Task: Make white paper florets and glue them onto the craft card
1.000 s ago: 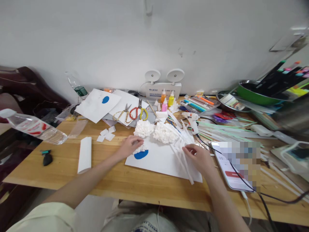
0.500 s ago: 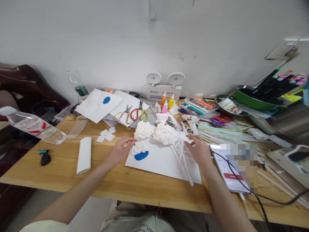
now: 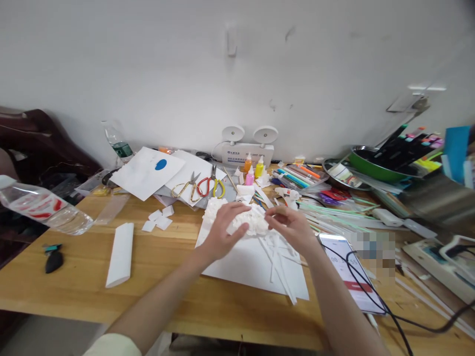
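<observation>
Over the white sheet, my left hand has its thumb and fingers apart and holds nothing. It hides part of the fluffy white clusters and the blue patch near them. My right hand is at the right end of the clusters, fingertips pinched together; whatever they hold is too small to make out. Thin white strips lie across the sheet below my right hand.
Behind the sheet are scissors, red-and-yellow-handled pliers, small paint bottles and a glue gun. A phone with black cables lies right. A water bottle, white squares and a folded paper are left.
My left hand has moved right, over the clusters, covering the blue patch. My right hand has shifted slightly left and its fingertips have closed. The view has tilted up a little.
</observation>
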`<state>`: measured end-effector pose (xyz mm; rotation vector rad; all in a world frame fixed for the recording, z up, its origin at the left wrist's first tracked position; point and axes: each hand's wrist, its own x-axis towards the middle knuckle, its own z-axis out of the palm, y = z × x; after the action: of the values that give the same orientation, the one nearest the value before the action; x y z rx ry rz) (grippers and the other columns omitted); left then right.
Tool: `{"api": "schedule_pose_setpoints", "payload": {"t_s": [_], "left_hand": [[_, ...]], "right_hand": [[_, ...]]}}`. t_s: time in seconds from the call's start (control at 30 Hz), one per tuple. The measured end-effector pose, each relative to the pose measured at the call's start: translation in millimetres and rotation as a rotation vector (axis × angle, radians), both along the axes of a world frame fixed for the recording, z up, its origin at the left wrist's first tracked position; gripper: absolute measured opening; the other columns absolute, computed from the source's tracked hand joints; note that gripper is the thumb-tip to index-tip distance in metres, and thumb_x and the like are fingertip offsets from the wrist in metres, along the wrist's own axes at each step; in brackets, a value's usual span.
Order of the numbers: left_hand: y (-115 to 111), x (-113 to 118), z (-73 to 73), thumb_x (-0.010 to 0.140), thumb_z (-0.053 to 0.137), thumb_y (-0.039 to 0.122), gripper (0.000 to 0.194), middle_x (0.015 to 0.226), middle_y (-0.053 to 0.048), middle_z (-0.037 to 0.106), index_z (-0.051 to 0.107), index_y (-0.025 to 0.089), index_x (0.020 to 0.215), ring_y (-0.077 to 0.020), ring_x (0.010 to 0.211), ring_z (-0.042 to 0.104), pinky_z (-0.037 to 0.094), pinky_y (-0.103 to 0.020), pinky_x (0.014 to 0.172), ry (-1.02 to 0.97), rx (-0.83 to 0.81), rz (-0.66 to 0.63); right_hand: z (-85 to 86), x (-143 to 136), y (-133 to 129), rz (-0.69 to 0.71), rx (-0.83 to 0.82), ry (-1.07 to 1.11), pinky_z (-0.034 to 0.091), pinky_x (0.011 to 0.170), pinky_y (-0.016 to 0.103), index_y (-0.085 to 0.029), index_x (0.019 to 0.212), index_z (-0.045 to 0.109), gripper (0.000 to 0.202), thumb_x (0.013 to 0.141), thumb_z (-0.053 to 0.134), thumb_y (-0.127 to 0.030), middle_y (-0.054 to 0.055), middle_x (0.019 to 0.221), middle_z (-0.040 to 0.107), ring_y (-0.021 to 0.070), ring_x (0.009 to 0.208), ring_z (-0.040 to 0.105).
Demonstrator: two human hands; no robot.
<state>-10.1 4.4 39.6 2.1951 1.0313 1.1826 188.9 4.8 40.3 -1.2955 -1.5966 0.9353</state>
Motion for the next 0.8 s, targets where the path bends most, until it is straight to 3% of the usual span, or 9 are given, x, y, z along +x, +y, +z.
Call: {"api": "schedule_pose_setpoints", "payload": {"t_s": [0.1, 0.2, 0.3, 0.43, 0.63, 0.8], "left_hand": [[-2.7, 18.2, 2.7, 0.084, 0.045, 0.034, 0.035, 0.116, -0.004, 0.054, 0.045, 0.025, 0.118, -0.0205, 0.111, 0.042, 0.028, -0.038, 0.093, 0.191, -0.068, -0.028], [-2.4, 24.9, -1.6, 0.084, 0.045, 0.033, 0.021, 0.099, -0.001, 0.062, 0.055, 0.025, 0.101, -0.0191, 0.1, 0.048, 0.028, -0.037, 0.087, 0.23, -0.101, 0.07], [-0.2, 25.4, -8.6, 0.083, 0.048, 0.031, 0.014, 0.085, 0.0, 0.064, 0.06, 0.023, 0.084, -0.0172, 0.09, 0.052, 0.028, -0.035, 0.084, 0.213, -0.111, 0.159], [-0.2, 24.2, -15.6, 0.081, 0.051, 0.028, 0.013, 0.075, 0.002, 0.062, 0.058, 0.02, 0.074, -0.0151, 0.082, 0.054, 0.029, -0.033, 0.082, 0.168, -0.138, 0.178], [-3.9, 20.6, -27.8, 0.082, 0.048, 0.028, 0.016, 0.074, 0.001, 0.061, 0.055, 0.018, 0.073, -0.0141, 0.076, 0.055, 0.036, -0.029, 0.078, -0.025, -0.248, 0.17], [-8.0, 17.8, -35.7, 0.081, 0.048, 0.028, 0.017, 0.073, 0.0, 0.062, 0.057, 0.018, 0.072, -0.0145, 0.076, 0.056, 0.038, -0.028, 0.076, -0.067, -0.283, 0.117]], "right_hand": [[-4.9, -11.7, 2.0, 0.165, -0.067, 0.054, 0.044, 0.052, 0.024, -0.017, 0.08, 0.057, 0.018, 0.073, 0.056, -0.034, 0.001, 0.067, 0.06, 0.0123, 0.055, 0.057], [-13.5, -14.1, 3.9, 0.235, -0.08, 0.061, 0.045, 0.053, 0.023, -0.017, 0.079, 0.058, 0.018, 0.074, 0.056, -0.034, 0.001, 0.068, 0.059, 0.0111, 0.055, 0.056], [-23.0, -12.9, 5.2, 0.238, -0.082, 0.072, 0.045, 0.054, 0.023, -0.017, 0.08, 0.059, 0.019, 0.075, 0.056, -0.035, 0.002, 0.07, 0.059, 0.0107, 0.056, 0.054], [-34.6, -10.8, 3.5, 0.228, -0.127, 0.153, 0.044, 0.054, 0.023, -0.017, 0.078, 0.058, 0.019, 0.074, 0.057, -0.035, 0.001, 0.068, 0.058, 0.0099, 0.056, 0.053], [-44.6, -10.7, -3.0, 0.197, -0.211, 0.26, 0.043, 0.053, 0.024, -0.016, 0.083, 0.059, 0.026, 0.069, 0.062, -0.037, 0.002, 0.071, 0.059, 0.0096, 0.054, 0.052], [-44.6, -16.4, -7.5, 0.182, -0.196, 0.255, 0.042, 0.052, 0.022, -0.016, 0.073, 0.059, 0.022, 0.071, 0.06, -0.038, 0.0, 0.062, 0.055, 0.0092, 0.053, 0.05]]}}
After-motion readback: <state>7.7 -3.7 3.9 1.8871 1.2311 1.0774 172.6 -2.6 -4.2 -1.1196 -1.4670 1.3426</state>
